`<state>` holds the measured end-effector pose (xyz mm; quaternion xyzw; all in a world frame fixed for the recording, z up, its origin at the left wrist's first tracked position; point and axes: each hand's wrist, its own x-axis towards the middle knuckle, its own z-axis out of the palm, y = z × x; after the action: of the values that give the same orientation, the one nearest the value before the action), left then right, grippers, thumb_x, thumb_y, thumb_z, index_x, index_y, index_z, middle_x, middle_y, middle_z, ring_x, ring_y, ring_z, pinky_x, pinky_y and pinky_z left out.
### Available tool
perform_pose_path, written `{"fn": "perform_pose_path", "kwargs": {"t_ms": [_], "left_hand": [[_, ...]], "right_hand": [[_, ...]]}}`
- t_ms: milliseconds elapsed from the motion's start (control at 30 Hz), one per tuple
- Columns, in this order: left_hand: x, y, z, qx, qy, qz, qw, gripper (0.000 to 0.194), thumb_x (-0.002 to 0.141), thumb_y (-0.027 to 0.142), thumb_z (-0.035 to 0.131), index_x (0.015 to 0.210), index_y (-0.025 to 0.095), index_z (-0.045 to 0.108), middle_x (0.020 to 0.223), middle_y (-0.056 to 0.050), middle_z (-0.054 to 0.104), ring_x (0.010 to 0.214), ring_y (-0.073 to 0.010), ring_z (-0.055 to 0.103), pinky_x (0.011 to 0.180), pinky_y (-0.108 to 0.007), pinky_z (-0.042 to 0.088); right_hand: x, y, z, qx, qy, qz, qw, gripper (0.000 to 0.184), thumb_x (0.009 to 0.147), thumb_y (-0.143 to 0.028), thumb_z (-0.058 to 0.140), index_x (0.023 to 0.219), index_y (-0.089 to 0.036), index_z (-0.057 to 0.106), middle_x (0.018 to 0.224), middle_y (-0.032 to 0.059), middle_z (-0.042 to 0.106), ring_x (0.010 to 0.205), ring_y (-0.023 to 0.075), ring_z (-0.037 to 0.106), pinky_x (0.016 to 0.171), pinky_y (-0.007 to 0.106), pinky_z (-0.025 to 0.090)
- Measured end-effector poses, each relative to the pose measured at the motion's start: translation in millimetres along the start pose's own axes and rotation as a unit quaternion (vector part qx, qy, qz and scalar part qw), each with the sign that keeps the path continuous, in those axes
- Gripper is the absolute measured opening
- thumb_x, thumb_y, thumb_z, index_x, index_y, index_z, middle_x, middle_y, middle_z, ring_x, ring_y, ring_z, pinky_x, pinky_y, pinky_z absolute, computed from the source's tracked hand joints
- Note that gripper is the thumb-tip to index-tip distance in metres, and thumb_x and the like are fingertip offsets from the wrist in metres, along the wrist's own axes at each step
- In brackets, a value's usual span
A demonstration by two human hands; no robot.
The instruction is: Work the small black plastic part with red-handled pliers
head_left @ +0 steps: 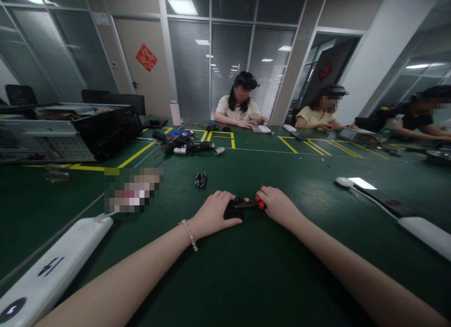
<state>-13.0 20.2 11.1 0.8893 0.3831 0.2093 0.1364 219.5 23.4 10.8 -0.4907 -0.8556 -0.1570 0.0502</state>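
My left hand (213, 213) is closed around a small black part (230, 212) on the green tabletop, its thumb along the near side. Red-handled pliers (260, 202) are gripped in my right hand (275, 201). Their dark jaws point left and meet the black part; I cannot tell whether they bite on it. Fingers cover much of the handles. A short thin rod sticks out above my right fingers. Beyond my left hand lies another small black component (200, 179), touched by neither hand.
An open computer case (105, 132) stands at the left. Farther back lies a heap of cables and tools (183, 143). White power banks lie at the near left (56, 261) and right (428, 235). Several people work across the table, one opposite me (241, 104).
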Motion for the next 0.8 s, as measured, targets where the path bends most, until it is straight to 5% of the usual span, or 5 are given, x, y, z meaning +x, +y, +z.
{"fn": "perform_pose_path", "kwargs": {"t_ms": [800], "left_hand": [[0.2, 0.5, -1.1, -0.009, -0.004, 0.0, 1.0, 0.055, 0.07, 0.055, 0.057, 0.11, 0.02, 0.045, 0.109, -0.006, 0.051, 0.1, -0.0244, 0.047, 0.083, -0.038, 0.039]], "right_hand": [[-0.1, -2.1, -1.9, -0.003, -0.003, 0.015, 1.0, 0.033, 0.067, -0.006, 0.051, 0.098, -0.013, 0.056, 0.098, 0.0107, 0.057, 0.087, 0.0211, 0.053, 0.076, 0.034, 0.042]]}}
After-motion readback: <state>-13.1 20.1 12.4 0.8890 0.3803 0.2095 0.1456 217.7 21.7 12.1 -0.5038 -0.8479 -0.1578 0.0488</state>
